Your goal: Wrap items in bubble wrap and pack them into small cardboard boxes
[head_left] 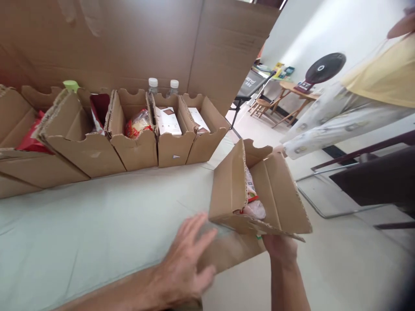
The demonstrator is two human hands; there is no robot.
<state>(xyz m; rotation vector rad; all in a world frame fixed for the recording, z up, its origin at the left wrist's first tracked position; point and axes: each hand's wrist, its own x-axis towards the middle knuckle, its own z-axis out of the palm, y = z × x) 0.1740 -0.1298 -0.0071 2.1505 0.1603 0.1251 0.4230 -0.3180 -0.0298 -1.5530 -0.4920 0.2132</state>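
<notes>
At the table's right edge, a cardboard box with an open top holds a package with red and white print and something in clear wrapping. My right hand grips this box low at its near end, its fingers mostly hidden beneath. My left hand hovers, slightly blurred, near the box's left corner. Its fingers are spread and hold nothing. Farther back stands a row of similar boxes, one with a red packet, another with a clear and red food bag, and two with white cartons.
The table has a pale green cover. A tall cardboard panel rises behind the row, with two white-capped bottles before it. At right stands a person in a yellow top. Farther off are a fan and wooden table.
</notes>
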